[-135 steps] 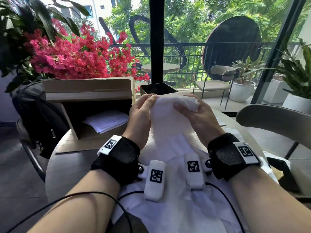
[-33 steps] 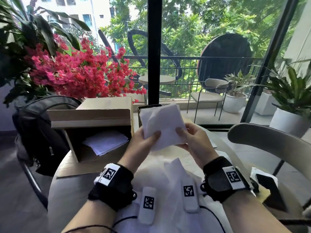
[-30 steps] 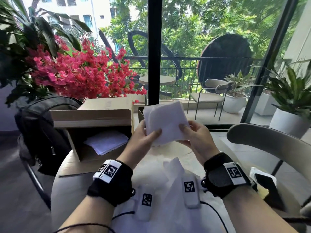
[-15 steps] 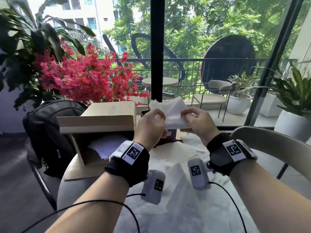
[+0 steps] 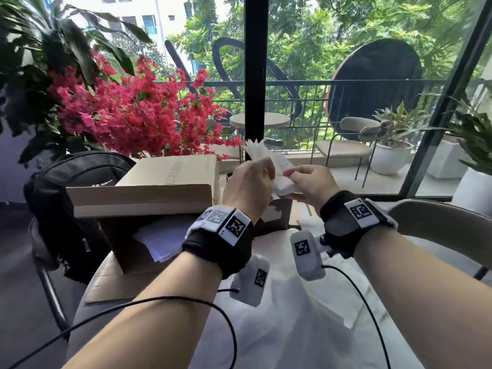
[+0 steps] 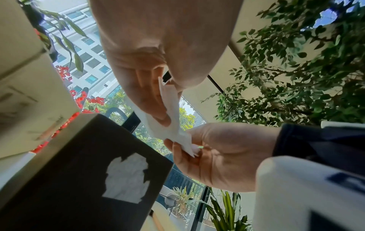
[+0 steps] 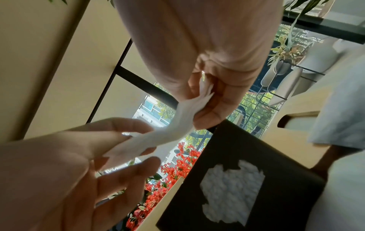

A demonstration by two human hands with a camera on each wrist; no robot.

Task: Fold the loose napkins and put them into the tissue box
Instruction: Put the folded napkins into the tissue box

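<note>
Both hands hold one white napkin (image 5: pixel 266 158) in the air, folded narrow and crumpled. My left hand (image 5: pixel 250 182) pinches its left end and my right hand (image 5: pixel 306 179) pinches the right end. In the left wrist view the napkin (image 6: pixel 169 123) runs from my left hand's fingers (image 6: pixel 150 100) down to the right hand (image 6: pixel 213 150). The right wrist view shows the same napkin (image 7: pixel 177 125). Just below the hands stands the black tissue box (image 5: pixel 274 217), which has a torn white patch on its side (image 7: pixel 233 192). Several loose white napkins (image 5: pixel 282 320) lie spread on the table in front of me.
An open cardboard box (image 5: pixel 165 182) lying on its side with white paper (image 5: pixel 162 241) inside stands left of the tissue box. A black backpack (image 5: pixel 72 187) sits on a chair at far left, below red flowers (image 5: pixel 133 115). A beige chair back (image 5: pixel 439 222) is at right.
The napkin went from a flat square held up between the hands to a narrow folded strip. Both hands moved up and forward, above the black tissue box.
</note>
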